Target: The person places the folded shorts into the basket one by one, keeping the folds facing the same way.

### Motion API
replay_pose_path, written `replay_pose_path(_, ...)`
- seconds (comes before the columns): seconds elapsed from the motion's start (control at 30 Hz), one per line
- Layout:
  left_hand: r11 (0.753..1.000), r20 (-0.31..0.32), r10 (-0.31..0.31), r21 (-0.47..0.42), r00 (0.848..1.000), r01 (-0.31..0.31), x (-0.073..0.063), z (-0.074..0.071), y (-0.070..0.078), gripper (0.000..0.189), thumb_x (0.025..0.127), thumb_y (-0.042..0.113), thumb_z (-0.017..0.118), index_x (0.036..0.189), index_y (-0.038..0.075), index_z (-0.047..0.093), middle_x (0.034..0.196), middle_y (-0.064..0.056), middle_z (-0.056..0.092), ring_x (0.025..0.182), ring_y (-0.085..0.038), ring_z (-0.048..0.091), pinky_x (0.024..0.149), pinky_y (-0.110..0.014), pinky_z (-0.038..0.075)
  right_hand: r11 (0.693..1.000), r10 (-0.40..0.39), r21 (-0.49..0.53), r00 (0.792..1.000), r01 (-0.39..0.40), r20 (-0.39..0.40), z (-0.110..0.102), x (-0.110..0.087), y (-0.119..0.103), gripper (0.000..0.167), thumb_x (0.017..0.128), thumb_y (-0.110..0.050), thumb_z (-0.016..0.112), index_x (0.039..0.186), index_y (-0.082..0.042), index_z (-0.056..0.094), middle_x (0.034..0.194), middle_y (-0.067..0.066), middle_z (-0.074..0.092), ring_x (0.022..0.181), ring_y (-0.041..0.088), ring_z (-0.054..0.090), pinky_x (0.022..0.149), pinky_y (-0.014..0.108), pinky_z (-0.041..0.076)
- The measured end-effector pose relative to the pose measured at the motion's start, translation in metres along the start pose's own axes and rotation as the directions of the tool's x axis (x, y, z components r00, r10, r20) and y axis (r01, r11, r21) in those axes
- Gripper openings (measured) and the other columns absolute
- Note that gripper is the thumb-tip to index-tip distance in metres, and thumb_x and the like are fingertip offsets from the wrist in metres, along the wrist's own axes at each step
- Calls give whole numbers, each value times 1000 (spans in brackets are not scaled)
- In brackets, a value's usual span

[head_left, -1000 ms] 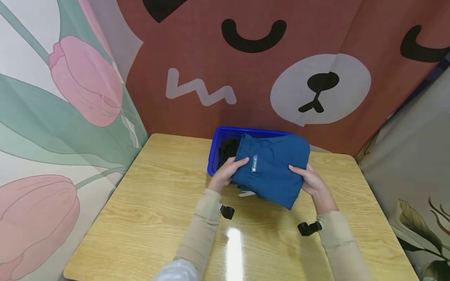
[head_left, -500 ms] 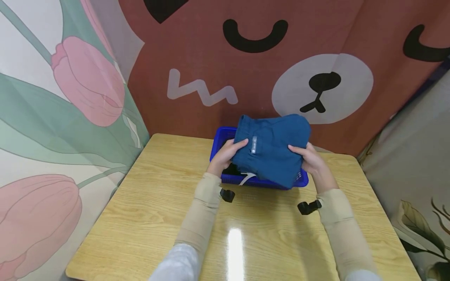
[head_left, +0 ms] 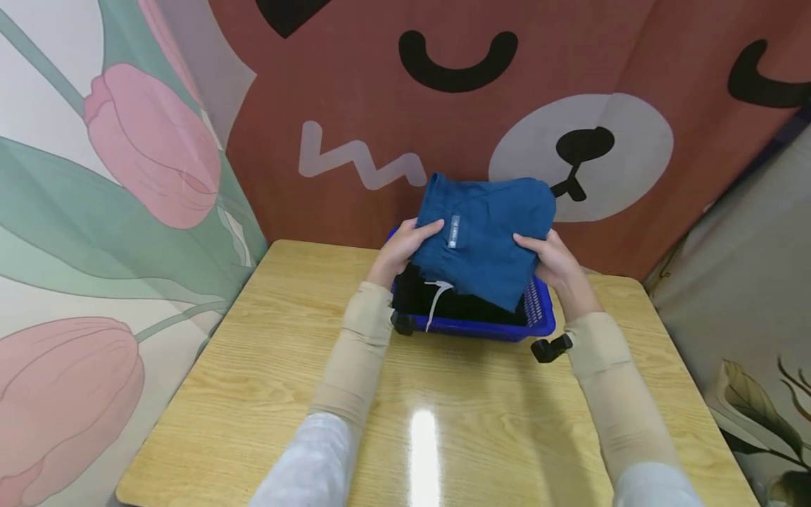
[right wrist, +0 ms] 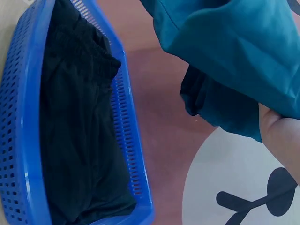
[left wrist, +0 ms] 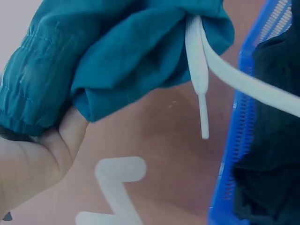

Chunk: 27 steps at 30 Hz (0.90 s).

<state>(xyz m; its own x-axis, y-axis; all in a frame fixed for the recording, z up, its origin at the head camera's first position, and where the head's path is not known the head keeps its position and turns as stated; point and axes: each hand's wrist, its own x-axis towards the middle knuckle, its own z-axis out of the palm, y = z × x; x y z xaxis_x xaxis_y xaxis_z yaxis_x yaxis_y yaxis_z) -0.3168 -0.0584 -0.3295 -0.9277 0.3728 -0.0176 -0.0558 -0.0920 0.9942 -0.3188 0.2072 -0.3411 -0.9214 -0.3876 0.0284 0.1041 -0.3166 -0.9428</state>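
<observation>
Both hands hold up a folded blue garment with an elastic waistband, a small label and a white drawstring; it looks like a pair of shorts. My left hand grips the waistband side, thumb on top. On the opposite side my right hand pinches the cloth, thumb on top and fingers underneath. Below the garment is a blue plastic basket with perforated walls. Folded black clothing lies inside it. One drawstring end hangs down over the basket's front rim in the head view.
The basket stands at the back of a wooden table, against a brown curtain printed with a bear face. A tulip-print curtain hangs at the left. Black wrist cameras sit on both forearms.
Both hands have lifted the blue garment up and away from me, from in front of the basket to above its back part. More of the black clothing and the basket's front rim now show.
</observation>
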Motion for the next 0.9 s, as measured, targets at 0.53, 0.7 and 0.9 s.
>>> replay_pose_path(0.53,984,-15,108,142,994,-105,8,-10,22,39,92,21,50,124,0,47,105,-12,55,94,-23,52,85,-32,42,998,-52,38,995,55,-86,10,25,-1,63,90,0,48,140,-14,14,142,8,18,126,23,24,104,37,19)
replay_pose_path(0.7,990,-42,77,124,996,-71,12,-10,2,38,92,23,51,123,1,48,104,-11,56,91,-20,52,85,-31,41,997,13,-77,991,-23,-130,4,25,5,67,91,-6,49,142,-13,7,145,9,13,128,25,20,105,40,16)
replay_pose_path(0.9,990,-60,47,133,997,-39,16,-10,-20,39,91,23,52,123,1,48,108,-12,55,96,-19,50,88,-32,39,986,40,-153,983,-69,-181,-5,28,16,63,91,-9,49,142,-7,11,145,13,15,129,27,20,104,40,17)
